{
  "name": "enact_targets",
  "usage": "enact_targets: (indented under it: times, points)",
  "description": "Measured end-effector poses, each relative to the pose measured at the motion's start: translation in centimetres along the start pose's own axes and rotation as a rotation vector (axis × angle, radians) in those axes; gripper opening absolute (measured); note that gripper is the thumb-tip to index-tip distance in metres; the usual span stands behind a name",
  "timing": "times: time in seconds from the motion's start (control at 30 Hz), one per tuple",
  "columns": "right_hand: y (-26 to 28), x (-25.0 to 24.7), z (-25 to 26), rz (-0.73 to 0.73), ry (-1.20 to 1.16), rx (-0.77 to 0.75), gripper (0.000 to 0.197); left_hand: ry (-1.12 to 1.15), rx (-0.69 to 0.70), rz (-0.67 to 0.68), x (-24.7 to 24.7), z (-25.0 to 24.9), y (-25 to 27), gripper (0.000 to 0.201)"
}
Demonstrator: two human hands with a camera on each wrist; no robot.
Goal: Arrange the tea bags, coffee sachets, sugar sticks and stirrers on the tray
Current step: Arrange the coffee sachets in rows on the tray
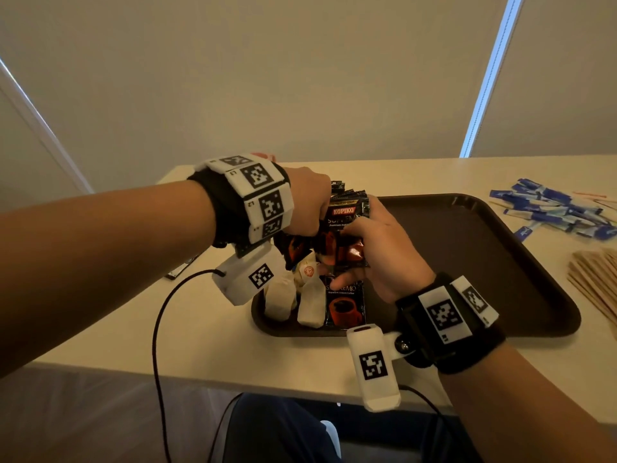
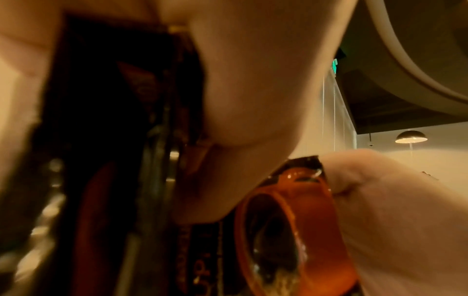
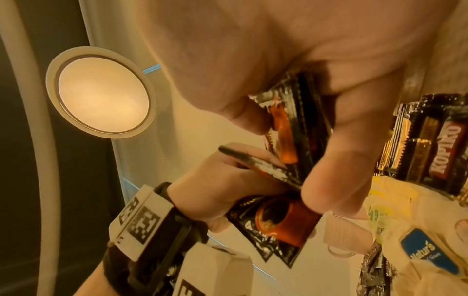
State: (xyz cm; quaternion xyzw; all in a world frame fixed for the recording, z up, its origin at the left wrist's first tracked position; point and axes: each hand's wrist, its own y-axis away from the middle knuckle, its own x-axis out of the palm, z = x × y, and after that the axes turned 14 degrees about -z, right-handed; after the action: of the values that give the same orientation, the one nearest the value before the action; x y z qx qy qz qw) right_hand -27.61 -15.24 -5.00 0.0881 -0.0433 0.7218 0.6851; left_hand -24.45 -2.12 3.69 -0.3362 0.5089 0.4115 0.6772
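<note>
In the head view, a stack of coffee sachets (image 1: 345, 228) is held above the left end of the brown tray (image 1: 474, 262) by both hands. The left hand (image 1: 309, 202) is curled round the stack from the left, and the right hand (image 1: 380, 248) pinches the front sachet between thumb and fingers. Tea bags (image 1: 293, 292) and one flat sachet (image 1: 345, 304) are seen lying on the tray below. Sugar sticks (image 1: 554, 208) and stirrers (image 1: 597, 279) are left on the table (image 1: 207, 329) to the right, off the tray.

In the left wrist view, blurred sachets (image 2: 278, 230) are seen gripped between curled fingers (image 2: 253, 90).

In the right wrist view, a sachet (image 3: 293, 128) is pinched by thumb and forefinger, while the left hand (image 3: 222, 188) is closed on others.
</note>
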Motion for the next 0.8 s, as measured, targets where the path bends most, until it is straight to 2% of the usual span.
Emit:
enact_targets:
  times: [0.07, 0.13, 0.27, 0.33, 0.43, 0.53, 0.63, 0.8]
  points:
    - [0.1, 0.2, 0.1, -0.008, -0.009, -0.007, 0.027, -0.003, -0.029, 0.004, -0.1, -0.1, 0.0, 0.012]
    - [0.3, 0.5, 0.1, -0.004, 0.0, -0.016, 0.015, -0.023, -0.043, 0.006, 0.1, -0.1, -0.2, 0.023]
    - [0.5, 0.7, 0.0, 0.005, 0.066, -0.057, 0.039, -0.006, -0.054, -0.031, 0.3, 0.0, -0.2, 0.017]
    - [0.6, 0.6, -0.1, 0.009, 0.077, -0.077, 0.04, 0.015, -0.041, -0.012, 0.2, 0.2, -0.2, 0.025]
    - [0.4, 0.3, -0.3, 0.016, 0.058, -0.087, 0.041, 0.021, 0.001, 0.035, 0.3, 0.9, -0.7, 0.026]
    - [0.3, -0.1, -0.5, -0.015, 0.013, -0.085, 0.038, 0.101, -0.027, 0.031, 0.4, 1.9, -0.8, 0.032]
    - [0.5, -0.6, -0.5, -0.04, -0.023, -0.077, 0.021, 0.197, -0.056, -0.019, 1.1, 3.5, -0.7, 0.024]
    - [0.4, -1.1, -1.1, -0.083, -0.026, -0.033, 0.021, 0.415, -0.111, -0.024, 0.9, 4.9, 0.1, 0.013]
